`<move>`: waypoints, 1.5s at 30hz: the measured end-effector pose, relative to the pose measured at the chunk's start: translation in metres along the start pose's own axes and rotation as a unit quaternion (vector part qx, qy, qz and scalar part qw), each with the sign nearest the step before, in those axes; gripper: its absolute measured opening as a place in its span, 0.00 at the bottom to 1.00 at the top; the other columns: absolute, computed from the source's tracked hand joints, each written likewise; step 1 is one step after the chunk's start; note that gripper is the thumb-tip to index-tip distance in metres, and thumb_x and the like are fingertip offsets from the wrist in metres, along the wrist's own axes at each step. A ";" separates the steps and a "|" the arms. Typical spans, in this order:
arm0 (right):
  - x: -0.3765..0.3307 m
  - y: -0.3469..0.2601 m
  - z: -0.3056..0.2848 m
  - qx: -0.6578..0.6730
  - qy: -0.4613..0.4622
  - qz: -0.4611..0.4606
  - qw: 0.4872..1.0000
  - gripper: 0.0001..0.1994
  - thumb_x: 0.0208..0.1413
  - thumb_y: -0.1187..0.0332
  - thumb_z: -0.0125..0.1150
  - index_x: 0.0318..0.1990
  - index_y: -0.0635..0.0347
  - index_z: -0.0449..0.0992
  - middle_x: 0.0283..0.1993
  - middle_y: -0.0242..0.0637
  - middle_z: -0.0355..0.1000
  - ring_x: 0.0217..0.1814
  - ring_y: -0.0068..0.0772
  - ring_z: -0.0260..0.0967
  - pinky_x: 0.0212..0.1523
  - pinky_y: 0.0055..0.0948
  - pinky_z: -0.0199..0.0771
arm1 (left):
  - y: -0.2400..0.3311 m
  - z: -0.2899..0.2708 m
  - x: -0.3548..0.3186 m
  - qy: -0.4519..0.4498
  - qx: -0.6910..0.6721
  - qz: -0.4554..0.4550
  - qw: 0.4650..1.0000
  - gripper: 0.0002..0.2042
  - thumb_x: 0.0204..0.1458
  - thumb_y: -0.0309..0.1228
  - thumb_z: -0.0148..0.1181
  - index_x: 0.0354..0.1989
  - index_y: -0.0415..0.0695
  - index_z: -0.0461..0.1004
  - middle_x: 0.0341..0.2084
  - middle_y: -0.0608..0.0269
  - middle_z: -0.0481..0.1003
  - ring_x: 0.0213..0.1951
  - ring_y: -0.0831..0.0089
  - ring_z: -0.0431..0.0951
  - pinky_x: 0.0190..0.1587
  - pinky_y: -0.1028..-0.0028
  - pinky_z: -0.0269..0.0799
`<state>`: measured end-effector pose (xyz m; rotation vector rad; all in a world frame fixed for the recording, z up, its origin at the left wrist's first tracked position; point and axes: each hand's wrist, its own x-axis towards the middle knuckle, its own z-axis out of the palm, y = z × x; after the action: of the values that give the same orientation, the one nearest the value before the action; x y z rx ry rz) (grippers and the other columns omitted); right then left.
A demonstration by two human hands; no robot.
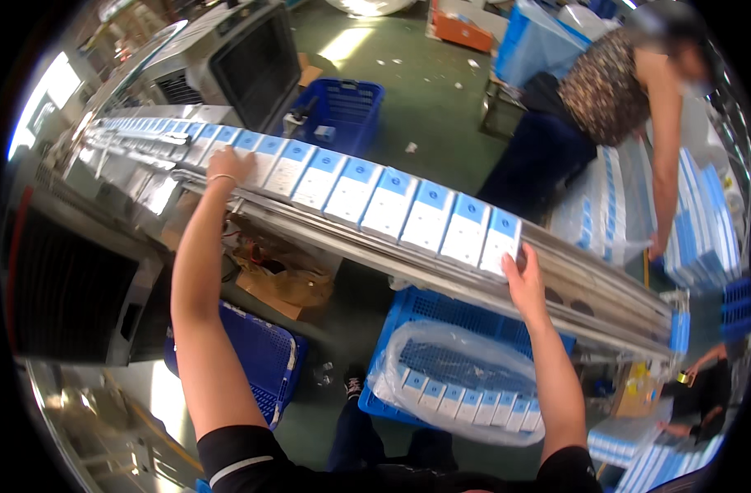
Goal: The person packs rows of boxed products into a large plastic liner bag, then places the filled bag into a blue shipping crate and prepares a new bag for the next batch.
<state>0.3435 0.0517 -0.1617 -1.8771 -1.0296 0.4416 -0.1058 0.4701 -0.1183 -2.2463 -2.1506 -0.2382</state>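
Observation:
A long row of white boxes with blue tops (367,195) lies side by side on a metal conveyor rail (589,283) that runs from upper left to lower right. My left hand (230,167) rests flat on the boxes near the row's left part, fingers spread. My right hand (523,278) presses against the last box (501,240) at the row's right end. Neither hand grips a box.
Below the rail a blue crate (429,308) holds a clear plastic bag with more boxes (466,398). Another blue crate (264,357) sits lower left, a blue basket (338,111) beyond the rail. A person (614,99) bends over stacked boxes (704,230) at right. A machine (244,62) stands upper left.

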 end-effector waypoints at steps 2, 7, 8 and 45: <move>0.009 -0.003 -0.001 0.009 -0.002 0.024 1.000 0.32 0.56 0.56 0.61 0.60 0.71 0.59 0.55 0.53 0.68 0.52 0.40 0.70 0.52 0.33 0.69 | -0.022 0.006 0.015 -0.068 -0.098 -0.006 0.993 0.43 0.41 0.57 0.60 0.54 0.29 0.62 0.49 0.35 0.71 0.52 0.48 0.72 0.56 0.63 0.65; 0.022 -0.025 -0.023 -0.001 -0.024 0.105 0.994 0.34 0.51 0.52 0.65 0.58 0.70 0.63 0.49 0.52 0.73 0.50 0.40 0.72 0.49 0.34 0.71 | -0.026 0.006 -0.003 -0.101 -0.253 0.060 0.960 0.42 0.41 0.56 0.66 0.51 0.28 0.60 0.44 0.36 0.73 0.46 0.55 0.76 0.51 0.64 0.69; 0.025 -0.004 -0.048 -0.035 -0.038 0.073 0.996 0.32 0.50 0.53 0.67 0.55 0.69 0.66 0.47 0.49 0.74 0.48 0.40 0.74 0.49 0.34 0.71 | 0.036 0.022 -0.027 -0.134 -0.213 0.058 0.966 0.42 0.40 0.58 0.65 0.49 0.29 0.61 0.44 0.37 0.73 0.46 0.55 0.76 0.49 0.64 0.70; 0.041 0.101 -0.283 -0.383 -0.146 0.320 0.854 0.58 0.34 0.33 0.62 0.69 0.62 0.47 0.70 0.73 0.29 0.71 0.80 0.32 0.64 0.65 0.46 | 0.291 -0.023 -0.201 -0.296 0.076 0.161 0.938 0.52 0.35 0.65 0.57 0.67 0.45 0.50 0.58 0.19 0.53 0.60 0.31 0.57 0.59 0.48 0.58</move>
<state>0.6018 -0.0943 -0.0979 -2.9729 -0.7907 0.7995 0.1742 0.2540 -0.0951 -2.7677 -1.8486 0.6699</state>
